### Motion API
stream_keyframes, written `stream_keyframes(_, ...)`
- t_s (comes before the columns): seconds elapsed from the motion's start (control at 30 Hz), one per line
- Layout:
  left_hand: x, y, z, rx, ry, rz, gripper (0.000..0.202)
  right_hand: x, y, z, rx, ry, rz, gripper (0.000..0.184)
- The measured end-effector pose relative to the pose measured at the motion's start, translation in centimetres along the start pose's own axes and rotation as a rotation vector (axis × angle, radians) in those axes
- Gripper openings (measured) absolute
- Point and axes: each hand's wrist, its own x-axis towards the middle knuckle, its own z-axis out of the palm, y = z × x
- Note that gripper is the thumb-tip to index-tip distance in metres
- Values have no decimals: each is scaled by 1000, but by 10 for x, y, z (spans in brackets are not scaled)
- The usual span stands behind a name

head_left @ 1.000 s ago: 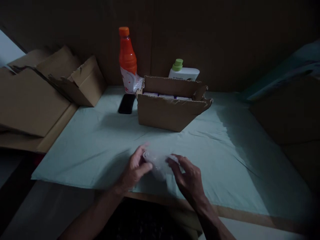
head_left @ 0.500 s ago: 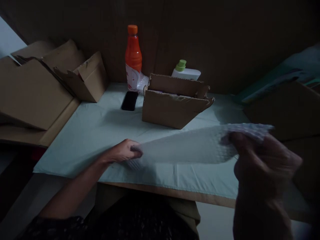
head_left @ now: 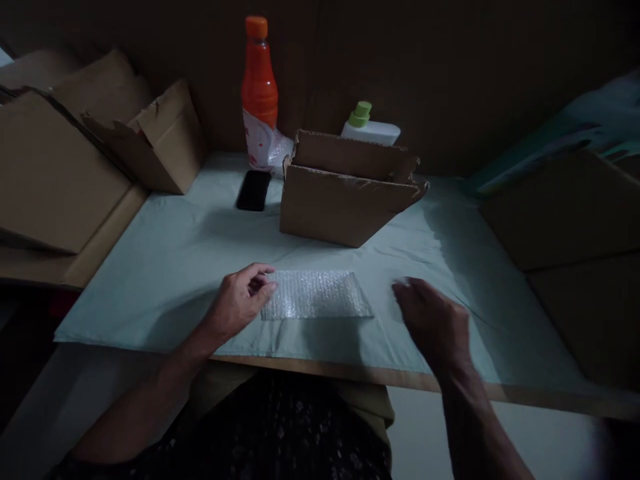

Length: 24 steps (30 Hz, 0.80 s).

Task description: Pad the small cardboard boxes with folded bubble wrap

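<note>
A small rectangular sheet of bubble wrap [head_left: 317,295] lies flat on the pale green cloth near the table's front. At its left edge is my left hand [head_left: 245,293], fingers curled, with thumb and fingertips pinching that edge. Off to the right, apart from the sheet, my right hand [head_left: 433,320] is closed just above the cloth. Its fingertips are slightly blurred, and whatever they hold, if anything, is hidden. Behind the sheet stands an open cardboard box [head_left: 340,207] with a slanted right side.
A black phone [head_left: 253,191] lies beside an orange bottle [head_left: 260,93] in a white wrap. Behind the box shows a white bottle with a green cap [head_left: 370,127]. Cardboard boxes [head_left: 65,173] crowd the left, and a larger carton [head_left: 575,220] borders the right.
The bubble wrap has gone from stretched in the air between both hands to lying flat on the cloth. My right hand has come down and leftward, off the sheet.
</note>
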Motion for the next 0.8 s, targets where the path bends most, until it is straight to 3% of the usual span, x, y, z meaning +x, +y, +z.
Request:
stream_keyframes(0.13,0,11,32,-373,-231,-132,64,-17,-68,22,358,-286,-122,35)
stream_keyframes(0.23,9,5,47,-341,-134,-168,63,-24,-93,31,581,-498,-163,51)
stream_keyframes(0.3,13,-3,46,-263,-63,-182,55,-23,-91,30,650,-526,-138,49)
stream_keyframes(0.37,15,-10,40,-197,-68,-180,55,-20,-80,29,618,-486,-100,41)
stream_keyframes(0.53,15,-22,26,273,-43,-130,65,-14,-59,48,273,-510,-191,31)
stream_keyframes(0.6,13,-24,24,453,17,-111,70,-15,-59,58,153,-512,-220,32)
stream_keyframes(0.67,7,-23,25,543,167,6,71,-17,-60,64,75,-504,-231,32)
stream_keyframes(0.73,-1,-19,28,579,352,219,65,-18,-61,67,29,-507,-246,31)
stream_keyframes(0.8,-10,-14,35,595,415,446,53,-19,-60,68,-2,-501,-259,31)
